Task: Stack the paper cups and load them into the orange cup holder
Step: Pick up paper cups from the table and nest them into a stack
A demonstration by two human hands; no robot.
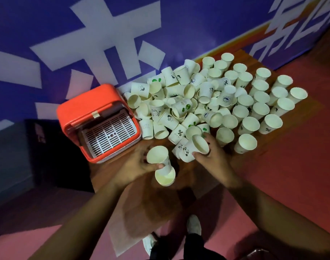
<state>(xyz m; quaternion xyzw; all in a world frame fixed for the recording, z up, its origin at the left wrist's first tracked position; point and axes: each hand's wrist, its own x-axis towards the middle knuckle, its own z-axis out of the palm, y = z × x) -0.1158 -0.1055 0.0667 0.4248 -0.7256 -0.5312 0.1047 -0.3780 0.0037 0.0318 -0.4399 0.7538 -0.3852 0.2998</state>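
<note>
Left hand (pixel 139 162): grip curled round a plain paper cup (pixel 157 155), mouth facing the camera, held over the near part of the desk (pixel 190 171).
Second cup (pixel 165 177): just under the held cup, mouth up, touching its base; can't tell if nested.
Right hand (pixel 212 156): grip wrapped round a panda-print cup (pixel 193 150), tilted, at the near edge of the heap.
Loose cups (pixel 179 106): jumbled heap mid-desk, many on their sides, mixed prints.
Upright cups (pixel 261 104): standing mouth-up in rough rows, right of the heap.
Orange cup holder (pixel 80 113): left end of the desk, just beside the heap, close to the wall; slotted white tray (pixel 108 135) in its front.
Wall (pixel 198 25): blue, big white characters.
Floor (pixel 291 166): red; white shoe (pixel 194 225) below the desk edge.
</note>
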